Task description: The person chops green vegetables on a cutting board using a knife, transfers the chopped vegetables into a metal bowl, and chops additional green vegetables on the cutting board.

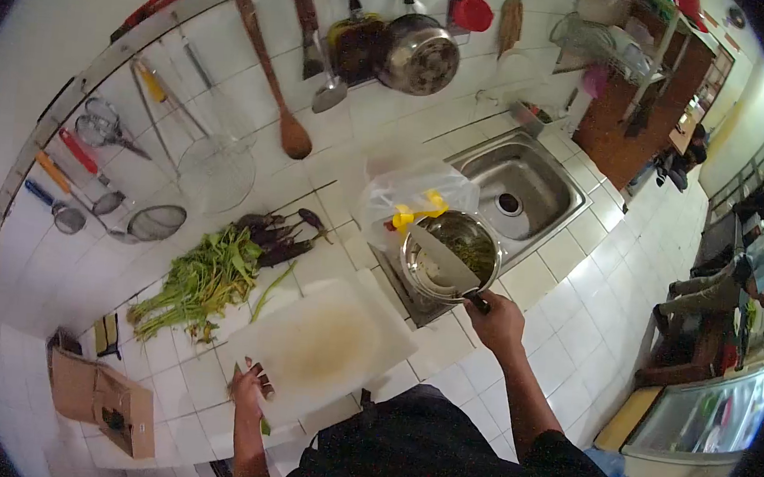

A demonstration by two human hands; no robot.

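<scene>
My right hand is closed round the black handle of a broad-bladed kitchen knife. The blade lies over a steel bowl with chopped greens inside. At the near left corner of a white cutting board, my left hand has its fingers curled. A thin green stalk shows at its edge; the hand covers most of it. Beyond the board lie a bunch of leafy greens, dark purple eggplants and a single green bean.
A steel sink stands beyond the bowl, beside a clear plastic bag with yellow handles. Utensils and pans hang on the wall. A cardboard box sits at left. People are in the background at right.
</scene>
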